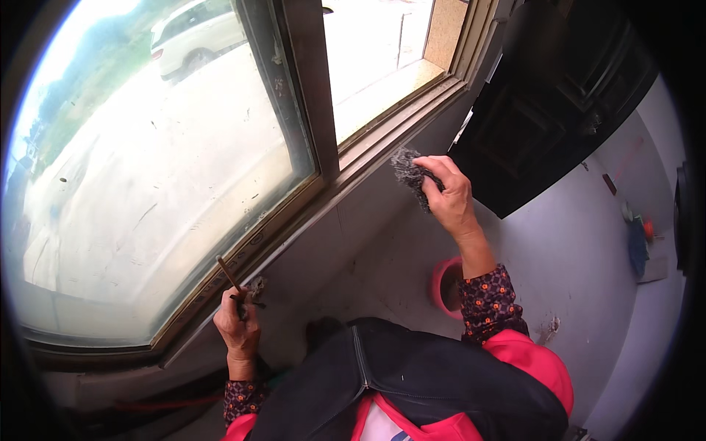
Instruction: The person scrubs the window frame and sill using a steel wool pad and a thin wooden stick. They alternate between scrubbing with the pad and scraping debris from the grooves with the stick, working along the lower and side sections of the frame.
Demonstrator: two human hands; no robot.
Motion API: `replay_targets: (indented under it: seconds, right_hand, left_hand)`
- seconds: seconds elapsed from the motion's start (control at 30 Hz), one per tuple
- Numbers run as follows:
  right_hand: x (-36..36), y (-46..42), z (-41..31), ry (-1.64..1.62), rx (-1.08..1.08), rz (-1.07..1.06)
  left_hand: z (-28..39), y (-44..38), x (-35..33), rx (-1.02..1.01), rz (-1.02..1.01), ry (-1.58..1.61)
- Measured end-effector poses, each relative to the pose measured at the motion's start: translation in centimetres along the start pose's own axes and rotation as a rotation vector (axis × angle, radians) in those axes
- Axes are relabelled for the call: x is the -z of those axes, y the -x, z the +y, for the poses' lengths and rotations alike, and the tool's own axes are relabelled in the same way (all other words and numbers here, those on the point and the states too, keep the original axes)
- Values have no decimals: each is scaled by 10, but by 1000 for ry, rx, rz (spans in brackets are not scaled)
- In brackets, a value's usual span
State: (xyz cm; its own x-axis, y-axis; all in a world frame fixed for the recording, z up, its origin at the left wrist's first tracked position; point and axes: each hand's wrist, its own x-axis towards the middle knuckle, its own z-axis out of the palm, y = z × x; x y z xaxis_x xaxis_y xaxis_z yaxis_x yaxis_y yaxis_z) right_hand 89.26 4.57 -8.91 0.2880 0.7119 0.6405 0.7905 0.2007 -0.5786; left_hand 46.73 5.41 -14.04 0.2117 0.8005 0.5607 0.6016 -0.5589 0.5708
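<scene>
My right hand (449, 193) grips a grey, matted scouring pad (411, 173), like steel wool, just below the sill of the open part of a sliding window. My left hand (237, 325) is closed on a thin brown stick or handle (228, 274), beside the lower window frame (242, 248); a dark piece and a greyish scrap show at its fingers, too unclear to name. The window pane (165, 182) at the left bears dark specks and streaks. Its metal track (402, 118) runs on up to the right.
A pink bucket (438, 286) stands on the floor below my right forearm. A dark panelled door (529, 121) is at the upper right. Against the right wall are a blue item (638, 248) and a small orange-red one (648, 227). Outside, a white car (193, 36) is parked.
</scene>
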Motion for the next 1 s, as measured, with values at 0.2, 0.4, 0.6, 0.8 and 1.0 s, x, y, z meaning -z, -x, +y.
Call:
replay_targets:
  seconds: [0.2,0.4,0.6,0.8,1.0]
  right_hand:
    - [-104,-67,32,207,424,-311]
    - [-88,-116,93,447,448,-594]
    - [-15,-185,128,488,271,-405]
    - [-114,-113,70,111,604,-675]
    - [-40,-190,157,855,301,-575]
  left_hand:
    - [9,-6,-32,143,124,-94]
    - [1,9,-48,263,179,-180]
    - [10,8,-59,384,281,-191]
    - [22,-5,-81,493,315,-69]
    - [37,-3,-91,590,386,-71]
